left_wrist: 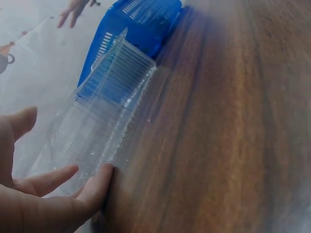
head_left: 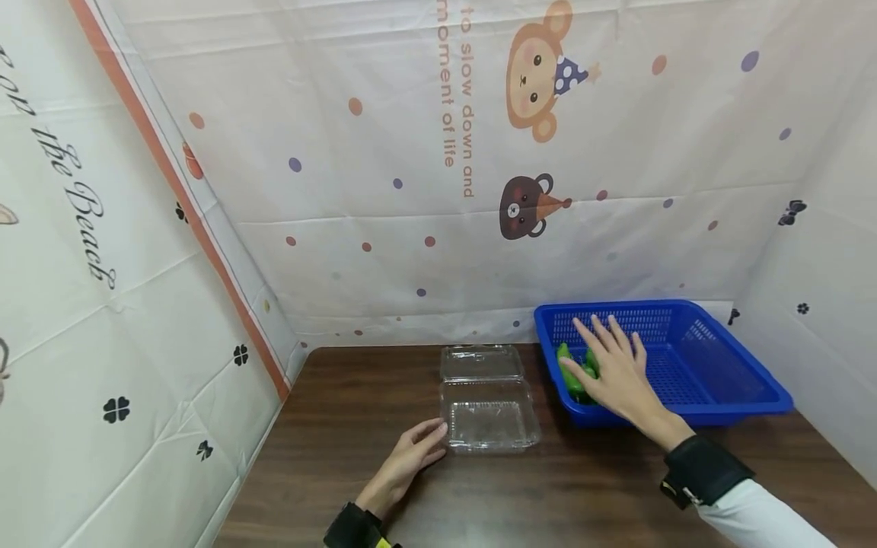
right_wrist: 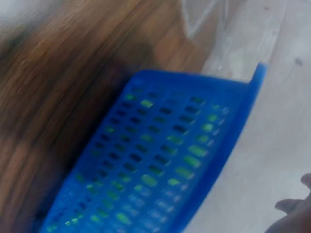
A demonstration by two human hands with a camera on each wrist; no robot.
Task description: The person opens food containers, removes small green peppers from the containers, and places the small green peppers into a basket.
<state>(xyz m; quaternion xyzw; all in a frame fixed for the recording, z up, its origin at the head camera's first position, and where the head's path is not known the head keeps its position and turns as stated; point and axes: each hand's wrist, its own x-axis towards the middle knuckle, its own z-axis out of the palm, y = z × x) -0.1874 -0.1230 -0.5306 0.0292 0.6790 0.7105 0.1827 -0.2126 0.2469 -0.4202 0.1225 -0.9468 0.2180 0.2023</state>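
A clear plastic clamshell box [head_left: 488,422] lies with its lid laid back on the wooden table. At its near left side is my left hand [head_left: 409,459], the fingers loosely bent. In the left wrist view, a fingertip of that hand touches the box's bottom edge [left_wrist: 114,145]. My right hand [head_left: 622,380] is spread over the left part of a blue plastic basket [head_left: 743,373], holding nothing that I can see. Green peppers [head_left: 570,378] lie at the basket's left end, partly hidden by this hand; their green shows through the slots in the right wrist view.
The brown wooden table [head_left: 329,426] meets a printed white cloth [head_left: 411,228] hung behind it. More white cloth hangs at the left and right. The basket stands right of the box, near the back cloth.
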